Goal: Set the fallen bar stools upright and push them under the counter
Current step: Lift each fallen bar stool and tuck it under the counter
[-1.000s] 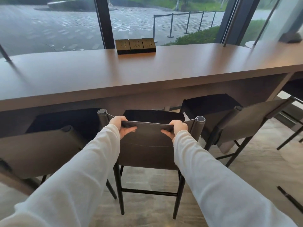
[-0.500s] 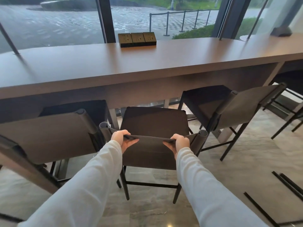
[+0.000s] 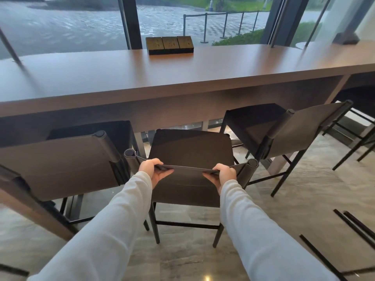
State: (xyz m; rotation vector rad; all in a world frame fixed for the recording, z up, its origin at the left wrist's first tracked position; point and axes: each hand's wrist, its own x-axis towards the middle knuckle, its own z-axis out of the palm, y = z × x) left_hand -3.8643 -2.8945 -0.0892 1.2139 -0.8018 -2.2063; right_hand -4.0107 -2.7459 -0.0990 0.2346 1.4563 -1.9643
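A dark brown bar stool (image 3: 191, 151) stands upright in front of me, its seat just short of the counter (image 3: 182, 78). My left hand (image 3: 155, 171) grips the top edge of its backrest near the left post. My right hand (image 3: 222, 175) grips the same edge near the right post. Another upright stool (image 3: 60, 165) stands to the left with its seat under the counter. A third stool (image 3: 294, 130) stands to the right, partly under the counter.
Three brass socket boxes (image 3: 169, 45) sit at the back of the counter by a window post. Thin black legs of other furniture (image 3: 353, 224) lie low at the right over the marble floor. More dark stool frames (image 3: 357, 134) stand at the far right.
The stool I hold now shows its whole seat out from under the counter's edge, where a second ago it was mostly tucked under. My view has pulled back and risen. Both hands keep their grip.
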